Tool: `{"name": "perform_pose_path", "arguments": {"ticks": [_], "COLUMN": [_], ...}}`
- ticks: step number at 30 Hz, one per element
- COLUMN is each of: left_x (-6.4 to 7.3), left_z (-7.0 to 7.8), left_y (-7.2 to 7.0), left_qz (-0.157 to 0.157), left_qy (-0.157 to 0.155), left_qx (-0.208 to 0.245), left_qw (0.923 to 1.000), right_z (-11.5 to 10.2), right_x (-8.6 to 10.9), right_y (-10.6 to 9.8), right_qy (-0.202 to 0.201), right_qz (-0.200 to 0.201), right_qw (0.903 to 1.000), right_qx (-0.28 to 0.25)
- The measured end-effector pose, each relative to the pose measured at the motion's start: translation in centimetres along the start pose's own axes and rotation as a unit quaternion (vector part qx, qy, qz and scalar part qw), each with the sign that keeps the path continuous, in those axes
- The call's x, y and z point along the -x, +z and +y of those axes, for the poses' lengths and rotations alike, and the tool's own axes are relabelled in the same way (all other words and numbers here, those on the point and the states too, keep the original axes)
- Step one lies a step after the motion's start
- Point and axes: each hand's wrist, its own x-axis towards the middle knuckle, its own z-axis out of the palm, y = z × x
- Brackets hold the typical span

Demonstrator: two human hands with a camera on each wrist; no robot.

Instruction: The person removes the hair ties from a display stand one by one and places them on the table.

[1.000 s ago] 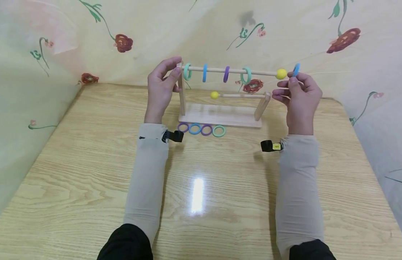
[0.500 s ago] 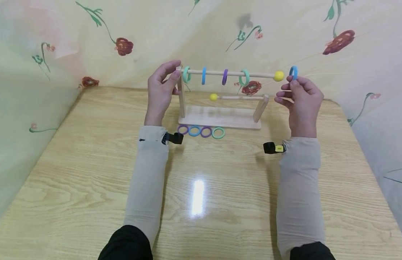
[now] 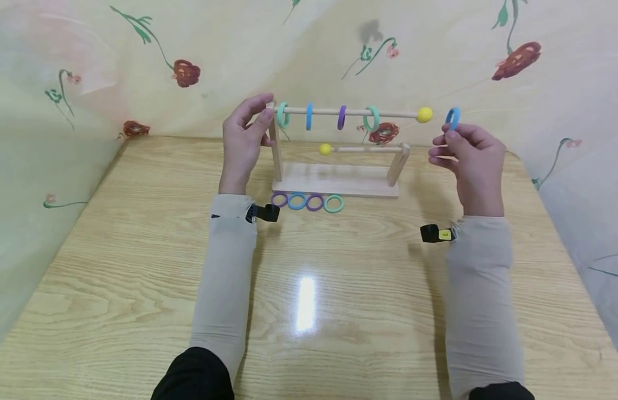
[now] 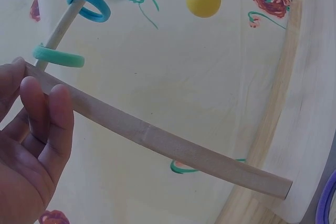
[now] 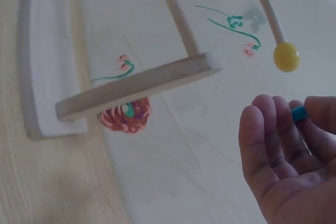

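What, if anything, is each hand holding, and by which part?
The right hand pinches a blue ring by its lower edge, between thumb and fingers. The left hand grips the wooden stand's taller upright at its top end.

No words or numbers could be read from where I stood. A small yellow label (image 3: 445, 234) sat on the black wrist camera (image 3: 430, 233) at the cuff of the person's right sleeve (image 3: 481, 250), over the worktop (image 3: 368, 311) and nearer its right edge than its left; the dark characters on the label were too small to make out.
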Motion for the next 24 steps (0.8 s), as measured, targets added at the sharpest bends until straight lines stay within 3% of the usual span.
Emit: {"name": "perform_pose_path", "arguments": {"ticks": [7, 11, 13, 15, 18, 21, 24], "left_x": [0.0, 0.0, -0.1, -0.2, -0.2, -0.1, 0.1], "left_z": [-0.3, -0.4, -0.4, -0.5, -0.5, -0.6, -0.7], "left_y": [-0.2, -0.1, -0.1, -0.1, -0.1, -0.2, -0.4], "left_qz": [-0.002, -0.005, -0.008, -0.010, -0.008, -0.005, -0.005], "left_qy": [0.004, 0.004, 0.003, 0.004, 0.004, 0.005, 0.012], "left_qx": [0.004, 0.006, 0.008, 0.007, 0.009, 0.009, 0.002], "left_qw": [1.0000, 1.0000, 0.9999, 0.9999, 0.9999, 0.9999, 0.9999], "right_z": [0.8, 1.5, 1.8, 2.2, 2.9, 3.9, 5.3], "right_x": [1.3, 2.1, 2.6, 3.0, 3.5, 3.7, 3.7], "right_y": [-0.6, -0.3, 0.0, 0.5, 1.2, 2.0, 2.6], "right_qy": [-0.001, -0.011, -0.016, -0.021, -0.017, 0.015, 0.066], "right_qz": [-0.051, -0.086, -0.096, -0.106, -0.145, -0.208, -0.263], "right_qw": [0.9905, 0.9786, 0.9677, 0.9506, 0.9103, 0.8695, 0.8353], "right_qx": [0.128, 0.187, 0.233, 0.291, 0.388, 0.448, 0.478]}}
